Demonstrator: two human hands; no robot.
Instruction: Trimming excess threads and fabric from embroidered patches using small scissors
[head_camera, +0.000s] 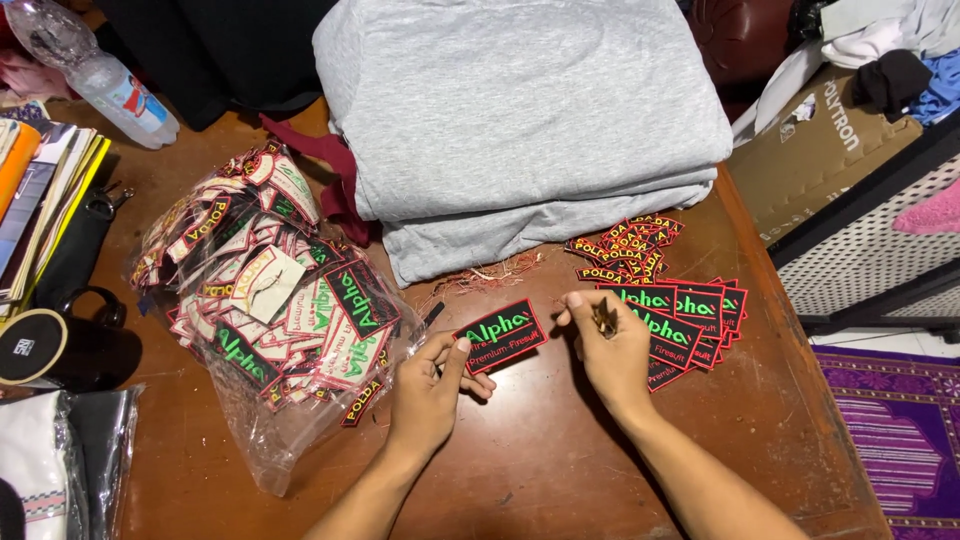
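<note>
A black embroidered patch (501, 336) is pinched at its corner by the left hand (432, 390) on the tabletop (560, 450). A small snipping tool (604, 318) is held closed in the grip of the right hand (612, 345), beside a pile of patches (690, 310).

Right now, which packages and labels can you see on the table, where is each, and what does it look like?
Patch: held by left hand, table centre; black rectangle, red border, green lettering.
Patch stacks: beyond right hand, which pinches a small dark tool; same black, red, green.
Small patches: below grey folded cloth; black, yellow.
Plastic bag: left; clear, full of patches.
Bottle: top left; blue label.
</note>
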